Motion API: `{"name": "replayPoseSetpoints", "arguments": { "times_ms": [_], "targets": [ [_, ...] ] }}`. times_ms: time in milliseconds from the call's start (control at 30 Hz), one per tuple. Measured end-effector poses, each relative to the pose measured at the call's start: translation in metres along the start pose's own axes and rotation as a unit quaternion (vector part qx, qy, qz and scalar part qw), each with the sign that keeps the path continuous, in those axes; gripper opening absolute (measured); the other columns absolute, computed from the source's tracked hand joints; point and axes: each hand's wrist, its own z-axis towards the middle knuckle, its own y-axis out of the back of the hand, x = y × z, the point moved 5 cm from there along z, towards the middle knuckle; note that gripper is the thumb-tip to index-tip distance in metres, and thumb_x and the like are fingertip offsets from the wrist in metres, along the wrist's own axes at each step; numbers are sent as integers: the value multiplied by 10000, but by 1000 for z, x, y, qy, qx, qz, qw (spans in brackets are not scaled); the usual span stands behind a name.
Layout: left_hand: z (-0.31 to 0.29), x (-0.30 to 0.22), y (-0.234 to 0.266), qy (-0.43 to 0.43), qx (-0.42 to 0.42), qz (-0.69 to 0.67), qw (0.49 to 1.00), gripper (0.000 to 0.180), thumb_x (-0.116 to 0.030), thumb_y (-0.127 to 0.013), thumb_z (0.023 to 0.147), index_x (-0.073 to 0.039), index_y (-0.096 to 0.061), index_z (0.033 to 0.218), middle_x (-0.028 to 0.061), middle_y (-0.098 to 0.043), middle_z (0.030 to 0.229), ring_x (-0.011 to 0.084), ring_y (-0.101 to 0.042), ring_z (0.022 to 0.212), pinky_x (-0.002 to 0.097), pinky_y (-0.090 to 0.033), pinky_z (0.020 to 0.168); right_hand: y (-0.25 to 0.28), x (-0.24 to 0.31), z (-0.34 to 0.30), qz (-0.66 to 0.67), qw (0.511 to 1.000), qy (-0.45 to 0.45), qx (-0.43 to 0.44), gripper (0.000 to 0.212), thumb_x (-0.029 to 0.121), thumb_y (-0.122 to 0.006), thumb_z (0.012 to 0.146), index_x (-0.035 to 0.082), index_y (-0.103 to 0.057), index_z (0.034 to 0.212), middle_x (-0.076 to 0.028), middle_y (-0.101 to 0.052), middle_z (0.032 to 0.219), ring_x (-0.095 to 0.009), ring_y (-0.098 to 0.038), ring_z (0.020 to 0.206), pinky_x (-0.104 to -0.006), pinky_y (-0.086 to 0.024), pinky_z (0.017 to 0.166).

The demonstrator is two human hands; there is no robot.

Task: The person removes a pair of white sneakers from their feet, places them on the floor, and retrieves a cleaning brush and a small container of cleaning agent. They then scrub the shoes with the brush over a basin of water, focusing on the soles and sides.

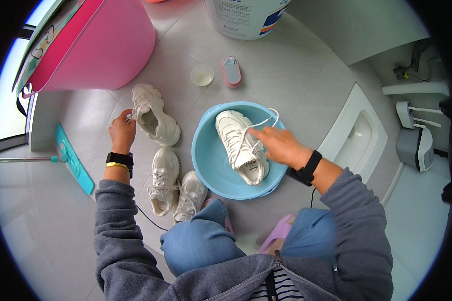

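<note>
A white sneaker (pixel 235 138) lies inside a light-blue basin (pixel 206 173), its toe pointing away from me. My right hand (pixel 281 145) is over the basin's right side, fingers closed on the sneaker's loosened white shoelace (pixel 262 122), which loops up beyond the fingertips. To the left, a second white sneaker (pixel 163 125) stands on the floor. Beside its opening my left hand (pixel 122 133) pinches a small white bit, too small to name. Another white sneaker (pixel 164 173) and a fourth shoe (pixel 190 193) with trailing laces sit nearer me, against the basin's left.
Beyond the basin are a small clear cup (pixel 202 75), a pink-and-grey brush-shaped item (pixel 231 71) and a white bucket (pixel 243 22). A large pink tub (pixel 100 50) stands far left, above a teal flat mop (pixel 75 160). A squat toilet (pixel 354 133) is set in the floor at right.
</note>
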Motion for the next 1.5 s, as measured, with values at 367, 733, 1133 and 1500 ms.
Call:
{"name": "replayPoseSetpoints", "arguments": {
  "times_ms": [367, 733, 1133, 1500],
  "targets": [
    [-27, -82, 20, -148, -72, 57, 985, 337, -105, -686, 778, -101, -658, 1114, 177, -550, 1229, 357, -557, 1098, 432, -453, 951, -36, -19, 51, -242, 968, -62, -23, 62, 73, -631, 783, 102, -654, 834, -79, -615, 901, -261, -668, 811, -359, -544, 617],
    [-121, -180, -11, -242, 259, -290, 889, 479, -163, -785, 779, -98, -591, 1212, 86, -603, 949, 200, -591, 768, 333, -516, 681, 72, -9, -15, 117, 987, -36, -106, 151, 125, -566, 833, 87, -633, 963, -99, -624, 810, -282, -613, 833, -479, -418, 954],
    [-198, -225, -54, -365, 512, -215, 747, 504, -187, -738, 816, -98, -565, 1280, 122, -630, 1001, 278, -632, 920, 375, -502, 819, -17, 77, -64, 21, 974, 223, -38, 289, 85, -603, 803, 58, -658, 1086, -50, -624, 919, -223, -588, 893, -357, -465, 727],
    [-216, -216, -56, -377, 477, -244, 755, 693, -95, -711, 831, -134, -393, 1446, 148, -551, 1252, 274, -622, 1022, 387, -510, 889, -64, 57, -51, -58, 982, 181, -9, 233, 122, -610, 818, 48, -648, 1035, -69, -621, 918, -233, -574, 906, -368, -468, 754]
  ]
}}
